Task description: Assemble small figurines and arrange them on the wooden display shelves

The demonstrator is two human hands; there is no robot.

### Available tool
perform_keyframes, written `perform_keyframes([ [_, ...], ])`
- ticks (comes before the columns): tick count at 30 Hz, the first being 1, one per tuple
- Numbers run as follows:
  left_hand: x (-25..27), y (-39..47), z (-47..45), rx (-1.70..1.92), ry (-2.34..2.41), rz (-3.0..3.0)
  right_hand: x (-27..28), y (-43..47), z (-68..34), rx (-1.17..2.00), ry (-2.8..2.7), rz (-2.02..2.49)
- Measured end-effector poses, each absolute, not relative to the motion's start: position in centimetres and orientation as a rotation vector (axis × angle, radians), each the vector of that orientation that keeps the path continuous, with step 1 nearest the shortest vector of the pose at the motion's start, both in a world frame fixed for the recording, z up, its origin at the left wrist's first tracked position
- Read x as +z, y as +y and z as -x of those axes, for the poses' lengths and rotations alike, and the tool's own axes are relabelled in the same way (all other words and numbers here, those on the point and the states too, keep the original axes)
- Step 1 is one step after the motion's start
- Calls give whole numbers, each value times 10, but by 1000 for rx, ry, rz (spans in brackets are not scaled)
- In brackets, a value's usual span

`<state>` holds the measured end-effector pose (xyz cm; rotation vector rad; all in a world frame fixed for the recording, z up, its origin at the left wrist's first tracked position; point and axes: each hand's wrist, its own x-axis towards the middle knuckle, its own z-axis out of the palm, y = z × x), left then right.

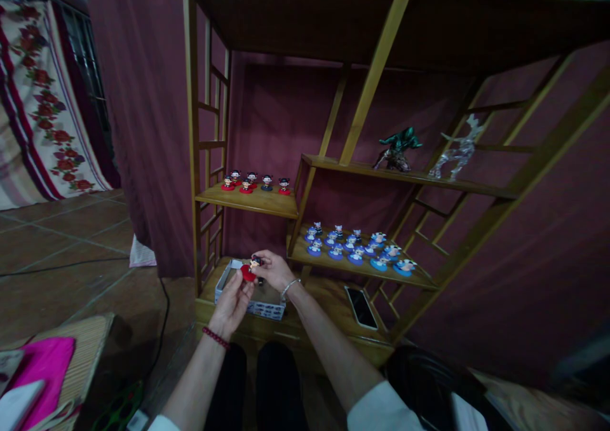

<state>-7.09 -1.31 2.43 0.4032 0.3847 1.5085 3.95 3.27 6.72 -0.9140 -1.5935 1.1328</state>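
Note:
Between my two hands is a small figurine point(255, 264) with black hair buns, on a round red base. My left hand point(231, 304) pinches the red base from below. The fingers of my right hand point(274, 271) close on the figurine's head and side. Both hands are above an open cardboard box point(267, 310) with a printed side, standing on the lowest shelf. A small dark item shows just under the figurine, too small to make out. Similar figurines point(246, 185), mostly on red bases, stand on the left shelf point(267, 205) above.
Several figurines on blue and purple bases point(355, 253) fill the middle shelf. A phone point(361, 307) lies at the lower right. A dark green statue point(400, 148) and a clear deer-like figure point(460, 148) stand higher up. Wooden uprights point(376, 75) divide the shelves.

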Motion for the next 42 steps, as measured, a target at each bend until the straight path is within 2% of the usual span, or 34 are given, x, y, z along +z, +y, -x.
perform_keyframes([
  [42, 36, -18, 60, 1463, 389, -342, 85, 30, -60, 1256, -1721, 855],
])
